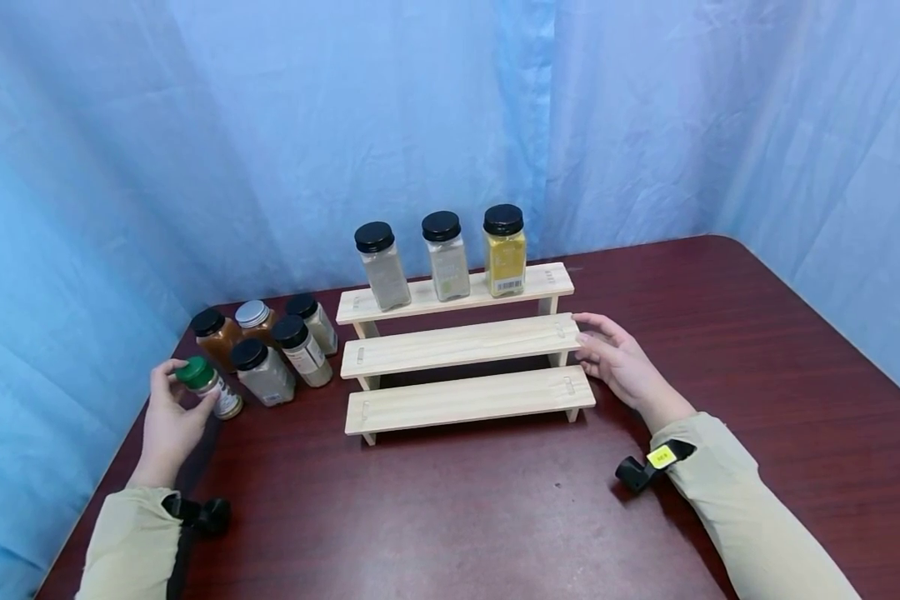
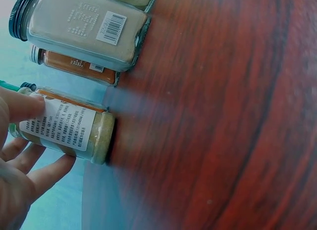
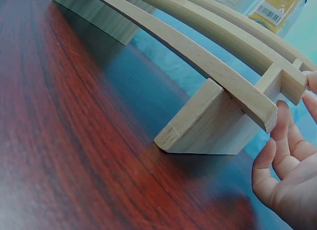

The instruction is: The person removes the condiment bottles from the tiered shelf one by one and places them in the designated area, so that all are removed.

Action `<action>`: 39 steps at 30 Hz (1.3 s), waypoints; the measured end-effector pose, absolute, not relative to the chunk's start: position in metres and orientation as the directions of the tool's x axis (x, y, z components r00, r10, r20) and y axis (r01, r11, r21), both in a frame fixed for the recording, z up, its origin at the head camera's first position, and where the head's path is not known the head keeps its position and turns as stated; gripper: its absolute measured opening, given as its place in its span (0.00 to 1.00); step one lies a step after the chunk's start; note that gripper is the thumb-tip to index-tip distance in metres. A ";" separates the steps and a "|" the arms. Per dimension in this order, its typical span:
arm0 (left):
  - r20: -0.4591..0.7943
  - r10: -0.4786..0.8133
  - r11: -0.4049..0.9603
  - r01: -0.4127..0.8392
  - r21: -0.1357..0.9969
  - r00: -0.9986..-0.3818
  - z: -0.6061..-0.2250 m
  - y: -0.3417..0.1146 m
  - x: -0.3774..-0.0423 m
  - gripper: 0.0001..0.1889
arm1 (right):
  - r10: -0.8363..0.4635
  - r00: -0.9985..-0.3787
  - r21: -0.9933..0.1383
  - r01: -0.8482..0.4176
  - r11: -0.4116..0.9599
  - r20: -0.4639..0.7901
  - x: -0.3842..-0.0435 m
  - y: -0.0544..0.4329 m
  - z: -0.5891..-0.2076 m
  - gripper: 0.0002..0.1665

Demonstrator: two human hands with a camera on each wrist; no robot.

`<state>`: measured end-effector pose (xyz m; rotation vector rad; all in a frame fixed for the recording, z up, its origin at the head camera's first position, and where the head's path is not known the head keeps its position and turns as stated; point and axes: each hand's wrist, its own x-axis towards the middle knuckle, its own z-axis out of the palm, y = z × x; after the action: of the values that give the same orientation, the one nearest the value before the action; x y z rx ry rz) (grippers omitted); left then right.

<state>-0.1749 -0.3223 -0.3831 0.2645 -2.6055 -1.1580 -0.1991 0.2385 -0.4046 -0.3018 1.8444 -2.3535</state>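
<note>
My left hand [image 1: 172,421] grips a small spice jar [image 1: 221,396] with a green cap, thumb on one side and fingers on the other. In the left wrist view, the white printed label [image 2: 67,123] of that jar faces the camera, and its base is at the dark red tabletop. My right hand [image 1: 622,367] is at the right end of a three-step wooden rack [image 1: 461,346], its fingertips touching the middle step. In the right wrist view, the fingers [image 3: 282,121] are loosely bent beside the step ends.
Three black-capped square jars, one with yellow powder [image 1: 506,262], stand on the top step. Right of the left hand several more spice jars cluster, among them a silver-capped one [image 1: 255,317] and a black-capped one [image 1: 266,375]. Blue curtains [image 1: 450,108] hang behind the table.
</note>
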 end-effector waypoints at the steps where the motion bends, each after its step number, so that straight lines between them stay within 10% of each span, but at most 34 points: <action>1: 0.180 -0.277 0.671 -0.056 0.739 -0.944 -0.383 -0.323 -0.175 0.30 | -0.229 -0.971 -0.970 -0.017 -0.241 0.074 -0.199 0.238 -0.405 0.14; 39: 0.222 -0.458 0.560 -0.084 0.824 -0.861 -0.352 -0.312 -0.158 0.30 | -0.228 -0.971 -0.972 -0.020 -0.233 0.074 -0.199 0.237 -0.404 0.13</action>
<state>-0.1578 -0.3119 -0.3520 0.4391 -2.3826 -1.2278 -0.1985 0.2374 -0.4045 -0.3027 1.8557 -2.3477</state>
